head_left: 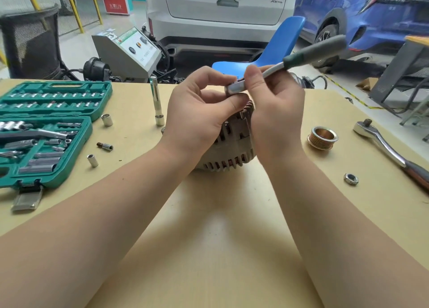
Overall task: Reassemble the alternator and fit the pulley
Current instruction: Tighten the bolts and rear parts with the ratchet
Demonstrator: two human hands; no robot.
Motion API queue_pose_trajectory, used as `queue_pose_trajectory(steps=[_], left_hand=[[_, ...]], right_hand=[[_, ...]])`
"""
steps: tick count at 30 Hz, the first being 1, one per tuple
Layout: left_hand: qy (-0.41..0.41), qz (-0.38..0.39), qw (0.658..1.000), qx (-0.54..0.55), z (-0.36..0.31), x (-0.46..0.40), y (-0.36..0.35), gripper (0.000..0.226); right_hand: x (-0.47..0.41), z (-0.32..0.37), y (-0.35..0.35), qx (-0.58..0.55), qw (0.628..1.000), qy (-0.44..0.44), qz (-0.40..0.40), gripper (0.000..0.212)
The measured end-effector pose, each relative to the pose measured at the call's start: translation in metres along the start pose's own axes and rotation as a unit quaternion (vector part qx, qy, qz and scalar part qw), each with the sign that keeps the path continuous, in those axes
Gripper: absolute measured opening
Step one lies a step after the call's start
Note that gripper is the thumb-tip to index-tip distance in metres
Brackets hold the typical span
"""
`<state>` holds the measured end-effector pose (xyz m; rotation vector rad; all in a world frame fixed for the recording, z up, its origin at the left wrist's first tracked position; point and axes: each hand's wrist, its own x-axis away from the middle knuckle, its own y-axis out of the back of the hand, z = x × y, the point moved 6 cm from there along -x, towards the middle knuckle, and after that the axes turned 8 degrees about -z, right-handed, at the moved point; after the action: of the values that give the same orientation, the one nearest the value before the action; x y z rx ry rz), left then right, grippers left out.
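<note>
Two bare forearms are seen reaching in from the bottom edge, w/ both hands meeting over an alternator (234, 143) that is stood on a tan table (209, 238), approx. at centre. Left hand (197, 115) is curled round the upper left of the housing, thumb and forefinger pinching at the head of a small ratchet (285, 63). Right hand (276, 113) is closed on the ratchet's chrome neck just behind the head, fingers wrapped, none spread. What the head is seated on is hidden by the fingers; prob. a housing bolt, but it cannot be told.

Key relation: the ratchet's long axis is run from the head, directly above the alternator, up and away to the right, its green-grey grip left free in the air beyond the right hand. Any swing would be made on the right side, so the right hand is the nearer one to the grip.

Pulley (322, 137) is laid loose to the right of the alternator, well apart from it, w/ a nut (351, 179) nearer the camera and a larger ratchet (390, 150) further right. Judged from that, the pulley is not yet fitted. An open socket set (46, 131) is at the left, w/ loose sockets near it.
</note>
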<state>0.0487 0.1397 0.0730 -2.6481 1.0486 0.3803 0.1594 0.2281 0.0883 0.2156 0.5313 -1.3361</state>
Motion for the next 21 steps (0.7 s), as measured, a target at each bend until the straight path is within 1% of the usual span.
queue_pose_trajectory(steps=[1,2,3,4,5,7,8,9,10,11,12,13,14,15,16,17,18,19,20,21], left_hand=[[0.003,0.001,1.0,-0.005,0.0,-0.001,0.0,0.029],[0.005,0.003,1.0,-0.006,0.0,-0.001,-0.001,0.03],[0.006,0.004,1.0,-0.007,0.0,0.0,-0.001,0.03],[0.005,0.005,1.0,-0.01,-0.001,0.0,-0.001,0.03],[0.003,0.004,1.0,-0.013,-0.001,0.001,-0.001,0.03],[0.002,0.006,1.0,0.001,-0.001,0.002,0.0,0.027],[0.003,0.007,1.0,0.013,-0.001,0.004,0.0,0.025],[0.003,0.007,1.0,0.02,0.0,0.004,0.0,0.021],[0.002,0.007,1.0,0.02,0.0,0.005,0.001,0.018],[0.002,0.006,1.0,0.018,0.0,0.005,0.0,0.017],[0.004,0.007,1.0,0.017,0.0,0.005,0.0,0.017],[0.008,0.008,1.0,0.018,0.0,0.004,-0.001,0.017],[0.011,0.008,1.0,0.016,0.0,0.003,-0.001,0.019],[0.014,0.009,1.0,0.009,-0.001,0.002,-0.001,0.022],[0.015,0.011,1.0,0.002,-0.001,0.002,-0.001,0.024],[0.016,0.016,1.0,0.001,-0.002,0.001,-0.001,0.025],[0.017,0.02,1.0,0.003,-0.002,0.002,-0.001,0.026],[0.018,0.022,1.0,0.003,-0.002,0.002,-0.001,0.027],[0.017,0.021,1.0,0.0,-0.002,0.002,-0.001,0.028],[0.015,0.02,1.0,-0.005,-0.001,0.003,-0.001,0.029]], right_hand=[[-0.004,-0.008,-0.002,-0.066,0.993,-0.091,0.037,0.02],[-0.006,-0.014,-0.004,-0.116,0.977,-0.166,0.065,0.025],[-0.007,-0.018,-0.005,-0.126,0.968,-0.202,0.079,0.028],[-0.007,-0.019,-0.005,-0.112,0.971,-0.197,0.077,0.028],[-0.006,-0.017,-0.004,-0.087,0.983,-0.154,0.057,0.026],[0.003,-0.003,0.001,-0.005,1.0,-0.007,-0.008,0.018],[0.01,0.006,0.002,0.053,0.995,0.075,-0.046,0.015],[0.018,0.013,0.002,0.098,0.982,0.146,-0.074,0.013],[0.024,0.017,0.001,0.128,0.967,0.201,-0.089,0.012],[0.027,0.019,0.0,0.141,0.96,0.225,-0.093,0.012],[0.025,0.017,-0.001,0.142,0.962,0.218,-0.089,0.011],[0.018,0.013,-0.001,0.12,0.975,0.173,-0.074,0.012],[0.01,0.005,-0.001,0.066,0.993,0.088,-0.047,0.016],[0.002,-0.005,-0.003,-0.01,1.0,-0.014,-0.012,0.02],[-0.003,-0.014,-0.004,-0.076,0.991,-0.11,0.022,0.025],[-0.005,-0.02,-0.004,-0.103,0.977,-0.178,0.054,0.029],[-0.006,-0.023,-0.003,-0.1,0.97,-0.209,0.08,0.032],[-0.006,-0.025,-0.003,-0.094,0.969,-0.211,0.091,0.032],[-0.006,-0.023,-0.002,-0.099,0.973,-0.193,0.081,0.03],[-0.004,-0.02,-0.002,-0.101,0.981,-0.158,0.056,0.027]])
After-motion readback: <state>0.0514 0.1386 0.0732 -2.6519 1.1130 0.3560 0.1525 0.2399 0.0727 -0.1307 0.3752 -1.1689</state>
